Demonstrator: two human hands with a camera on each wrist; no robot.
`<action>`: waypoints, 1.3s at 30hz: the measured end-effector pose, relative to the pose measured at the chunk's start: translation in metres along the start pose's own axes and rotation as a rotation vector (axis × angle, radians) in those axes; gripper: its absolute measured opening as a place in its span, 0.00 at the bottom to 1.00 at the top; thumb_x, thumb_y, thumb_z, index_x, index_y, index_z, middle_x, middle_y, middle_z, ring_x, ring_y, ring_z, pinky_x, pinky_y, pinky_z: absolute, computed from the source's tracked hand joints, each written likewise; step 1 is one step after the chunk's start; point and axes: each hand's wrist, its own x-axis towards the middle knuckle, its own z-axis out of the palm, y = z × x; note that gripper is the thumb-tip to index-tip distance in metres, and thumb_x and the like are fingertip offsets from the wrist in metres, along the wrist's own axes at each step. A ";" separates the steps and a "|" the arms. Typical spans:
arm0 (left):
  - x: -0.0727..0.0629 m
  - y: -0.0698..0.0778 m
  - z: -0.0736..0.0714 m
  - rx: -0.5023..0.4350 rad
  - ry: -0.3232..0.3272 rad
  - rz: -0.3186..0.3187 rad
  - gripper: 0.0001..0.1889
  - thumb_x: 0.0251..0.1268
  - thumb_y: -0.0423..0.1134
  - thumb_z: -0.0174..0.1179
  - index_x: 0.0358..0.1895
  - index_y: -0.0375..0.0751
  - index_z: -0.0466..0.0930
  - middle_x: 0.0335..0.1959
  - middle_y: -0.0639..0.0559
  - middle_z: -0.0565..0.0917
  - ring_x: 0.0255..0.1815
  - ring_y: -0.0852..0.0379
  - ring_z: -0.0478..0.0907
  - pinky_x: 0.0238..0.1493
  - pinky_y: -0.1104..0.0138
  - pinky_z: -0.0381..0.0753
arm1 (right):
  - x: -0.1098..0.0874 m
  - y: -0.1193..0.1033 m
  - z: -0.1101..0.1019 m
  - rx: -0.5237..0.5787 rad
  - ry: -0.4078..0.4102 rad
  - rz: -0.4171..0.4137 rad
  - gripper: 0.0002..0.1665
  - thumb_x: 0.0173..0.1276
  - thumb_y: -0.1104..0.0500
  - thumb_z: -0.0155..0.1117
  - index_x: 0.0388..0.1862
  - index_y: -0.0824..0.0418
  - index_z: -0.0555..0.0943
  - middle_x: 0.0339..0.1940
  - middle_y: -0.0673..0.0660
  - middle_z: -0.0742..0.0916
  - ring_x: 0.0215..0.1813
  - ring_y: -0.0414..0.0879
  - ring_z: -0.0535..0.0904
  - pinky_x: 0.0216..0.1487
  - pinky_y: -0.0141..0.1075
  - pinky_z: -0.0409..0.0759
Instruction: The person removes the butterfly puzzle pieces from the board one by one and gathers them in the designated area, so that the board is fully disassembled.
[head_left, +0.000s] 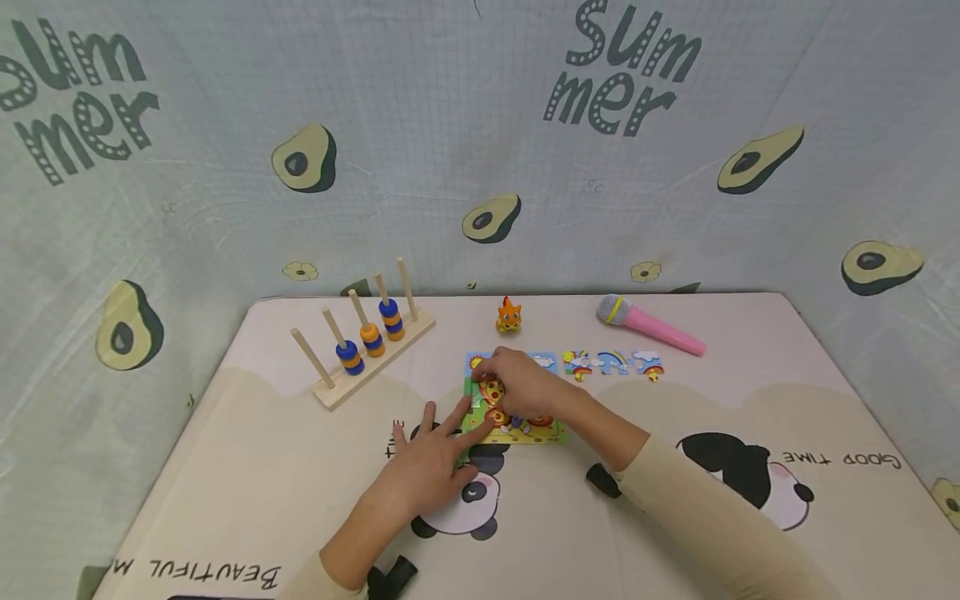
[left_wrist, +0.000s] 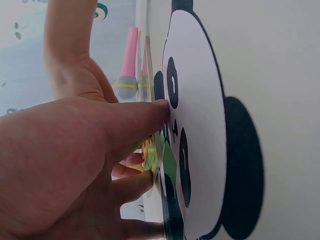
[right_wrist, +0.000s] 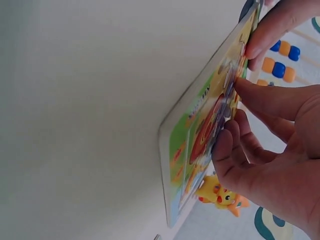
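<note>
A colourful jigsaw puzzle board (head_left: 551, 432) with a cartoon animal picture lies flat on the table. My right hand (head_left: 521, 382) reaches over its upper left, fingers bent down and pinching at a puzzle piece (head_left: 491, 389); the hand hides part of the picture. In the right wrist view, the right thumb and fingertips touch the board's surface. My left hand (head_left: 429, 469) lies spread at the board's lower left, its straight fingers resting on that edge. Three loose puzzle pieces, among them a rainbow piece (head_left: 612, 362), lie in a row right of the board.
Behind the board stands a small orange toy figure (head_left: 508, 317). A pink toy microphone (head_left: 660, 328) lies at the back right. At the back left is a wooden peg stand (head_left: 352, 379) with blue and orange beads. A printed cloth (head_left: 247, 492) covers the table.
</note>
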 end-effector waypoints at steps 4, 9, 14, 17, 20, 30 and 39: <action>0.000 0.000 -0.001 0.002 -0.001 -0.002 0.30 0.72 0.53 0.65 0.76 0.66 0.73 0.86 0.51 0.57 0.82 0.23 0.52 0.65 0.16 0.50 | -0.001 0.001 0.002 0.011 0.023 -0.023 0.29 0.61 0.72 0.73 0.61 0.56 0.84 0.56 0.57 0.82 0.58 0.51 0.78 0.64 0.47 0.80; -0.001 0.000 0.000 -0.002 -0.003 -0.002 0.30 0.72 0.52 0.65 0.76 0.65 0.73 0.86 0.51 0.57 0.81 0.22 0.52 0.64 0.16 0.51 | -0.002 0.002 0.004 0.017 0.041 -0.049 0.30 0.59 0.73 0.73 0.60 0.57 0.84 0.53 0.57 0.82 0.56 0.50 0.79 0.62 0.46 0.81; -0.002 0.000 0.002 -0.006 -0.004 -0.007 0.30 0.72 0.52 0.65 0.75 0.65 0.73 0.86 0.51 0.57 0.81 0.22 0.53 0.63 0.15 0.51 | -0.002 0.003 0.005 0.031 0.047 -0.046 0.30 0.58 0.72 0.75 0.60 0.56 0.85 0.53 0.56 0.82 0.55 0.50 0.78 0.61 0.45 0.81; -0.002 -0.002 0.005 -0.016 0.001 -0.007 0.30 0.72 0.52 0.66 0.75 0.65 0.73 0.86 0.51 0.57 0.81 0.22 0.52 0.63 0.15 0.49 | -0.002 0.004 0.006 0.034 0.051 -0.044 0.30 0.58 0.71 0.76 0.60 0.55 0.85 0.54 0.56 0.82 0.55 0.49 0.78 0.61 0.45 0.82; 0.000 -0.006 0.010 -0.016 0.021 0.010 0.30 0.72 0.53 0.65 0.76 0.68 0.72 0.86 0.51 0.56 0.81 0.21 0.52 0.61 0.14 0.48 | -0.002 0.005 0.006 0.026 0.061 -0.047 0.30 0.57 0.71 0.76 0.60 0.55 0.85 0.52 0.55 0.83 0.54 0.49 0.78 0.61 0.45 0.81; 0.001 -0.005 0.007 -0.006 0.025 0.019 0.30 0.72 0.52 0.65 0.76 0.67 0.72 0.86 0.50 0.57 0.80 0.20 0.53 0.61 0.14 0.50 | 0.000 0.006 0.002 0.016 0.085 -0.076 0.29 0.55 0.71 0.78 0.57 0.58 0.86 0.48 0.54 0.84 0.47 0.45 0.78 0.52 0.41 0.82; 0.000 -0.001 0.001 0.003 0.002 0.004 0.30 0.73 0.52 0.65 0.76 0.64 0.72 0.86 0.50 0.57 0.81 0.22 0.53 0.62 0.15 0.52 | 0.000 0.003 0.001 0.002 0.069 -0.053 0.30 0.56 0.67 0.81 0.60 0.57 0.87 0.52 0.54 0.84 0.52 0.47 0.77 0.58 0.42 0.83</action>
